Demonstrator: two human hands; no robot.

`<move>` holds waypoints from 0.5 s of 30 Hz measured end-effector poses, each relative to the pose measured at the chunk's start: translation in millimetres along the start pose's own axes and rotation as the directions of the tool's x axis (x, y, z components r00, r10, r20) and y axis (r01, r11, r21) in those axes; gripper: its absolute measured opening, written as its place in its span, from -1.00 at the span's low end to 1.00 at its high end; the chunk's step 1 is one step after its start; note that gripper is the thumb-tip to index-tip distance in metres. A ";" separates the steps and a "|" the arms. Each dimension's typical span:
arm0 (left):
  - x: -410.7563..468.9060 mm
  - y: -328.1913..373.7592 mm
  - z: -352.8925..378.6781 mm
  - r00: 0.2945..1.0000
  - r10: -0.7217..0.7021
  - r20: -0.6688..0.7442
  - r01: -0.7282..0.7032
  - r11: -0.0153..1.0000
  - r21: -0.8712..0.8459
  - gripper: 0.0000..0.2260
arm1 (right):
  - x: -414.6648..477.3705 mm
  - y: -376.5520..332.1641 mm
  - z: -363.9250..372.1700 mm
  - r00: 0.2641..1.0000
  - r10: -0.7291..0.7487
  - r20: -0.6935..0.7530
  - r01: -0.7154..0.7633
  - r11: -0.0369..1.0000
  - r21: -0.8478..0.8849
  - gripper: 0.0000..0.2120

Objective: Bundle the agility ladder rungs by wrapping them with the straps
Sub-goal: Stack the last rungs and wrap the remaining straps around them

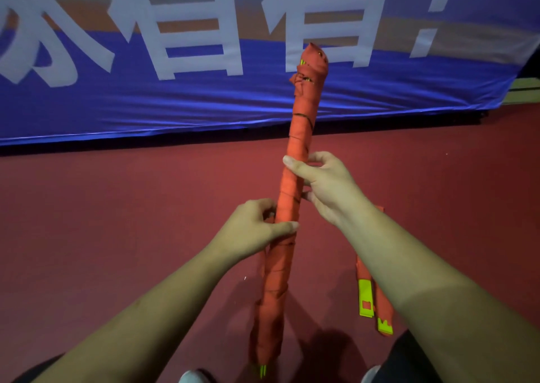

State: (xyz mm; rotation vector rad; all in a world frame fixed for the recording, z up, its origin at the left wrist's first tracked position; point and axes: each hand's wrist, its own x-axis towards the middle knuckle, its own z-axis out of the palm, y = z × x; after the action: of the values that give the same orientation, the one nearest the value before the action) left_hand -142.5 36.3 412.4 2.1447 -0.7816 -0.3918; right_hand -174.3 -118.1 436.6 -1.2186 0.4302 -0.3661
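A long bundle of ladder rungs, wound in orange strap from end to end, points away from me over the red floor. Yellow-green rung tips show at its far end and its near end. My left hand grips the bundle just below its middle, thumb laid across the front. My right hand grips it a little higher, thumb over the strap and fingers curled behind. A loose length of orange strap hangs down behind my left hand.
More yellow-green rungs with orange strap lie on the floor under my right forearm. A blue banner with large white characters runs along the back. The red floor spreads to the left. My shoes show at the bottom edge.
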 end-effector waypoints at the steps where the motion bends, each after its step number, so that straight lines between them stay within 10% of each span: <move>1: 1.0 -1.9 -4.1 0.999 -0.024 0.029 0.026 0.997 -0.066 -0.69 | 0.4 -0.5 -0.8 0.999 -0.001 0.035 0.001 1.000 -0.008 -0.76; 9: 5.3 0.9 -39.9 0.995 0.005 0.101 0.064 0.746 -0.663 -0.76 | -3.0 16.6 -12.4 0.904 0.337 0.263 -0.317 0.941 -0.113 -0.67; 15: 13.9 -5.3 -55.0 1.000 -0.005 0.020 0.019 0.594 -0.804 -0.76 | -22.2 25.8 0.3 0.835 0.325 0.443 -0.255 0.943 -0.211 -0.49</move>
State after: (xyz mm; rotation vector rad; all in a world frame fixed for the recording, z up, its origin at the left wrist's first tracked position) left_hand -101.7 62.1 442.8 1.2679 -0.4473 -0.6304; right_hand -192.2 -99.1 414.8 -1.3099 0.2110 0.2349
